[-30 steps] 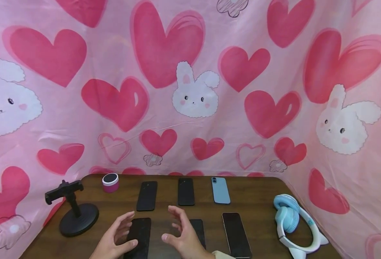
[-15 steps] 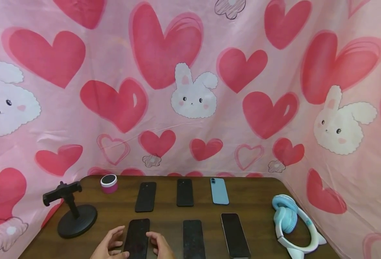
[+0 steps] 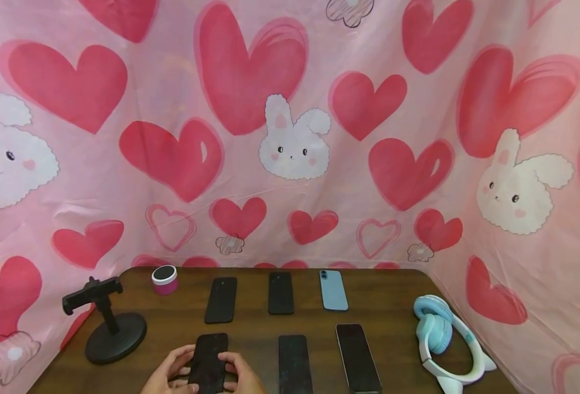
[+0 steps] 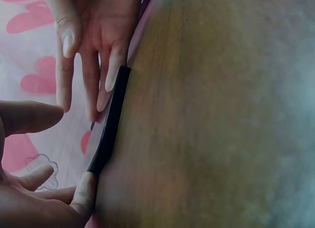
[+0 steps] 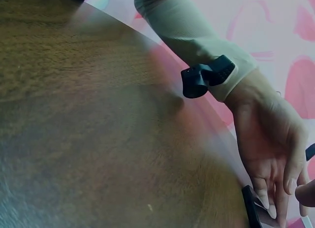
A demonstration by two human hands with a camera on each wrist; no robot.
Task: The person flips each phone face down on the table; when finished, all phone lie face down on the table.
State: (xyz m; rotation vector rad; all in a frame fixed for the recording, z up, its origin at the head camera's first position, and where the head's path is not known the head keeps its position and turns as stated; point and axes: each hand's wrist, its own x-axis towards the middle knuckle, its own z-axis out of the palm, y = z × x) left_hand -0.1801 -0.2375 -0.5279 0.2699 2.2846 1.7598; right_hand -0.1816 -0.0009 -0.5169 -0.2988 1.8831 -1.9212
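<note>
A black smartphone lies face up near the front of the table, between the two hands. At its left side, the left hand has fingertips against the phone's edge. The right hand is at the opposite side, its fingertips also at the edge. In the left wrist view the phone appears nearly edge-on. There, the left hand touches one end of it, and the right hand reaches down with fairly straight fingers. Both thumbs stand apart from the other fingers.
To the right lie two more dark phones. Behind are two black phones and a blue phone. A black phone stand, a pink-and-white round container and cat-ear headphones are farther out.
The right hand has moved left and down from over the middle phone to the left phone's right edge. The left hand has drawn closer to that phone's left edge.
</note>
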